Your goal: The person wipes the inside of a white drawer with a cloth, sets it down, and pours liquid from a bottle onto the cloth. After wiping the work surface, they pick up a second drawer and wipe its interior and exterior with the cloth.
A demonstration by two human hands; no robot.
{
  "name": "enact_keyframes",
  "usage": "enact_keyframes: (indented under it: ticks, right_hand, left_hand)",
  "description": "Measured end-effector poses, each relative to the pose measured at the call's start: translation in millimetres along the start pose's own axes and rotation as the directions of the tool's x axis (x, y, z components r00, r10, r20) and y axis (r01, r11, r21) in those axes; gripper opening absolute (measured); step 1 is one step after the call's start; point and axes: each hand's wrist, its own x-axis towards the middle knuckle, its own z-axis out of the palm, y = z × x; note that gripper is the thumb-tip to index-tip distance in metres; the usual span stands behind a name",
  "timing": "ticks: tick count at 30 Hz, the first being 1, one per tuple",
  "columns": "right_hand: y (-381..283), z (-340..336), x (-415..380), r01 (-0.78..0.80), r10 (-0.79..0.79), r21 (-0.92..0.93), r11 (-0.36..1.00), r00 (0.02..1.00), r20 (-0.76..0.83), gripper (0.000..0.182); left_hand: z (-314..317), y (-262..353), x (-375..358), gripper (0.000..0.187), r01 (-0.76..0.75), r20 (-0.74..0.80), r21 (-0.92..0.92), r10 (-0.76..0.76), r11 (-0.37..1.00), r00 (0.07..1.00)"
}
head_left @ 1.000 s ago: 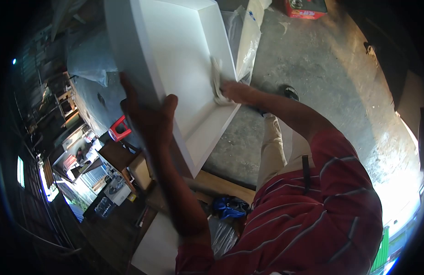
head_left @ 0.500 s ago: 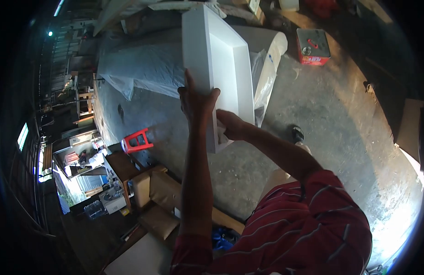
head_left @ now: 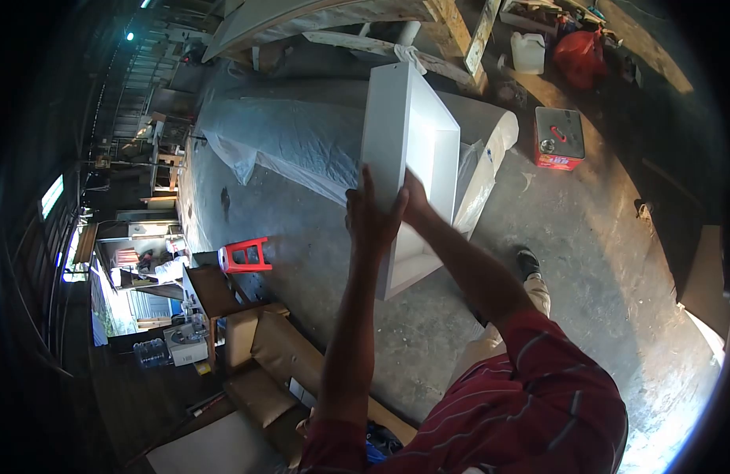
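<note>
A white open box, like a shallow drawer (head_left: 384,126), is held up in front of me, tilted, with its hollow side turned to the right. My left hand (head_left: 374,212) grips its left side panel, fingers spread over the outer face and thumb toward the edge. My right hand (head_left: 416,199) is at the near edge of the same panel, reaching into the hollow side; its fingers are partly hidden behind the panel edge. Beyond the drawer lies a long object under a plastic sheet (head_left: 302,134).
A red stool (head_left: 245,255) stands at left on the concrete floor. At right are a red tin (head_left: 559,140), a white jug (head_left: 528,52) and a red bag (head_left: 579,57). A brown cushioned bench (head_left: 282,347) is lower left; a wooden frame (head_left: 452,35) is at the top.
The view has shifted, so the drawer and surroundings appear lower and further right. My right hand has moved up along the panel, from near the drawer's lower end to beside my left hand.
</note>
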Motion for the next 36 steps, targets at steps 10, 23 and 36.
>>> enact_keyframes:
  ticks: [10, 23, 36]
  right_hand:
    - [-67.6, 4.4, 38.2, 0.228, -0.339, -0.312, 0.922, 0.864, -0.373, 0.031]
    - [-128.9, 52.4, 154.3, 0.639, 0.04, -0.478, -0.603, 0.622, 0.782, 0.034]
    - [-264.7, 109.5, 106.1, 0.336, -0.466, -0.94, -0.065, 0.822, 0.326, 0.034]
  left_hand:
    - [-6.7, 9.6, 2.3, 0.103, 0.071, 0.055, 0.006, -0.071, 0.997, 0.996]
    - [2.7, 15.6, -4.1, 0.129, 0.162, -0.057, -0.16, -0.173, 0.974, 0.983]
    - [0.6, 29.0, 7.9, 0.121, 0.183, -0.05, -0.118, -0.19, 0.976, 0.981]
